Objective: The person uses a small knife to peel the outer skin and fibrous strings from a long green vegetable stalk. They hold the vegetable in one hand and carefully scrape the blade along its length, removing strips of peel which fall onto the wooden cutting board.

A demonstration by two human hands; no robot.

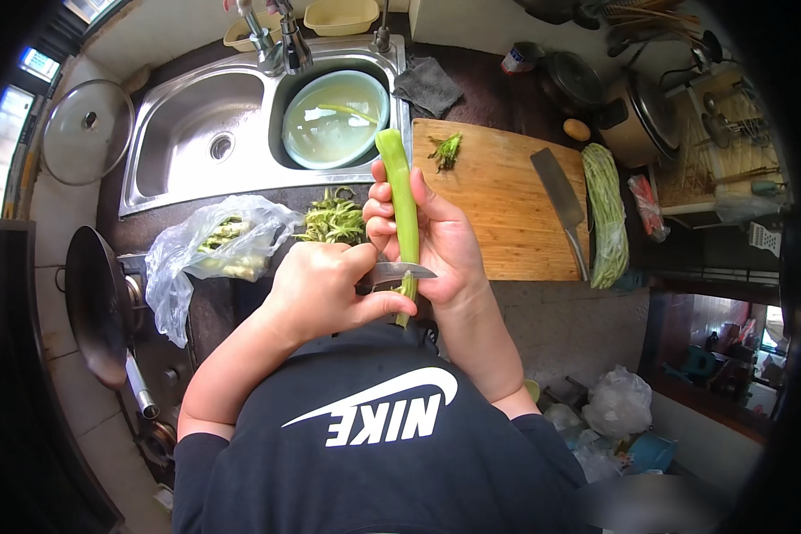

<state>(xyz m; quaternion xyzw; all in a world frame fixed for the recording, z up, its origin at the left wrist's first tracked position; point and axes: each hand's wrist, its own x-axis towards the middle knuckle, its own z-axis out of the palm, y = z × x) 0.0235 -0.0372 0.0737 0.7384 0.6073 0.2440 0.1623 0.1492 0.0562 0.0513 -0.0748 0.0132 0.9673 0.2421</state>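
Note:
My left hand [324,284] grips a small knife [400,270], its handle mostly hidden in the fist. The blade crosses the lower end of a pale green vegetable stalk [400,190], where a ragged strip of skin hangs near my left thumb. Around the stalk's middle are the fingers of my right hand [447,237], holding it nearly upright in the picture. A heap of green peelings [334,219] lies on the counter beyond my left hand. Left of it, a clear plastic bag [173,267] contains more pale green stalks.
A wooden cutting board [500,220] bears a cleaver [559,190] and leafy trimmings [446,151]. Long green beans [604,213] lie along its right edge. In the steel sink [203,127], a tub [334,147] holds water and a stalk. A wok [97,300] stands at left.

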